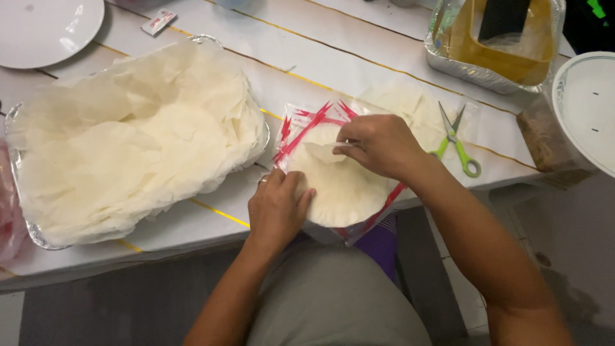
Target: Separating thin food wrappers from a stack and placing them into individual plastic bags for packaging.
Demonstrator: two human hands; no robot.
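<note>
The left hand (277, 208) lies flat on the near edge of a round stack of thin white wrappers (339, 186), holding it down. The stack sits in an open clear bag with red edges (301, 131) at the front of the desk (384, 64). The right hand (378, 144) pinches the edge of the top wrapper (323, 150), partly peeled up. Farther left, a foil tray (19, 224) is heaped with loose sheets (134, 141), so many look already pulled apart. Green scissors (456, 138) lie beyond.
</note>
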